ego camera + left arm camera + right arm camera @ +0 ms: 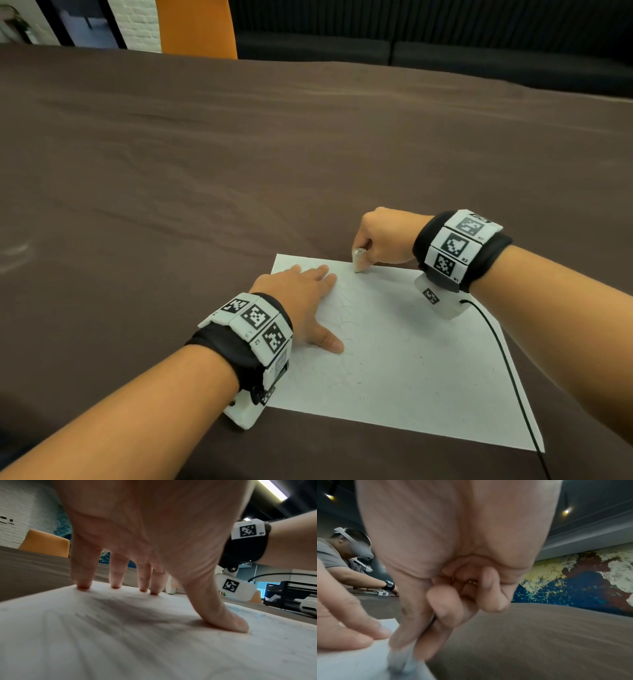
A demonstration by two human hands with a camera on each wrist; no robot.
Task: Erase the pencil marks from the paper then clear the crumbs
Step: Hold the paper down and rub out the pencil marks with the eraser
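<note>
A white sheet of paper (411, 359) lies on the brown table, with faint pencil lines and small dark crumbs scattered over it. My left hand (301, 301) lies flat on the paper's left part, fingers spread and fingertips (84, 585) pressing down. My right hand (380, 240) pinches a greyish white eraser (358, 261) between thumb and fingers. The eraser's tip touches the paper at its far edge, just right of my left fingertips. In the right wrist view the eraser (402, 661) is blurred against the paper (351, 666).
The brown table (239, 171) stretches wide around the paper. An orange chair (197, 27) stands at the far edge. A black cable (507, 370) runs from my right wrist across the paper's right side. Another person (342, 555) works at the far left.
</note>
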